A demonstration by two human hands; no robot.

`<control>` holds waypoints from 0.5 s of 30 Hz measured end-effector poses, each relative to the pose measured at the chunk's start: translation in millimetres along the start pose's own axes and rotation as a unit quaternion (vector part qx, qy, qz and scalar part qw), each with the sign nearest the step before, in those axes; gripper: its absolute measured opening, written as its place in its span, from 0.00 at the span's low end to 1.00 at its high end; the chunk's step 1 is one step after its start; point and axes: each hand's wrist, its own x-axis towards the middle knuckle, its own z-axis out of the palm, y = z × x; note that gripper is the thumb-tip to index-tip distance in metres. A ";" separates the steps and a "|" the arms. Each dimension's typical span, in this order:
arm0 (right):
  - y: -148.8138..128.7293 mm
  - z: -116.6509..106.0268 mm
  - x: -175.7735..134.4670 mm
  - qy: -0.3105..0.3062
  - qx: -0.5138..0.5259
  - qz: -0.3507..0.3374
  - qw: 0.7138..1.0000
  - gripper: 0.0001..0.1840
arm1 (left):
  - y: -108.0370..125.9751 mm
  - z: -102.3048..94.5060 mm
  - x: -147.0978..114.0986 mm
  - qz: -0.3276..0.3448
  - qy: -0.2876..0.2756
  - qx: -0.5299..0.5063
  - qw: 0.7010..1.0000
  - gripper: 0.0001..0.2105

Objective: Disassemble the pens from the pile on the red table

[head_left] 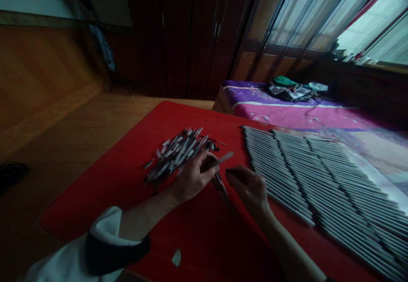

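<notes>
My left hand (194, 176) is closed in a pinch around a short, pale, translucent tube (226, 158), which points up to the right. Just right of it, my right hand (250, 187) is curled with its fingertips pinched together. Something small and dark seems to sit at those fingertips, too blurred to name. Behind my left hand lies a loose heap of thin pen-like sticks (174, 154), dark and clear with pale parts. A few more thin dark sticks (225, 192) lie on the table below and between my hands.
Rows of grey sticks with black ends (283, 175) lie side by side along the right of the red table (105, 184). A pale scrap (176, 257) is near the front edge. Beyond stand a bed with a purple and pink cover (280, 114) and a dark wardrobe (191, 39).
</notes>
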 end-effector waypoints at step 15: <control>0.2 9.3 -6.4 0.010 -0.033 -0.157 0.987 0.04 | -2.1 7.6 -0.1 -0.117 -0.041 -0.103 0.987 0.07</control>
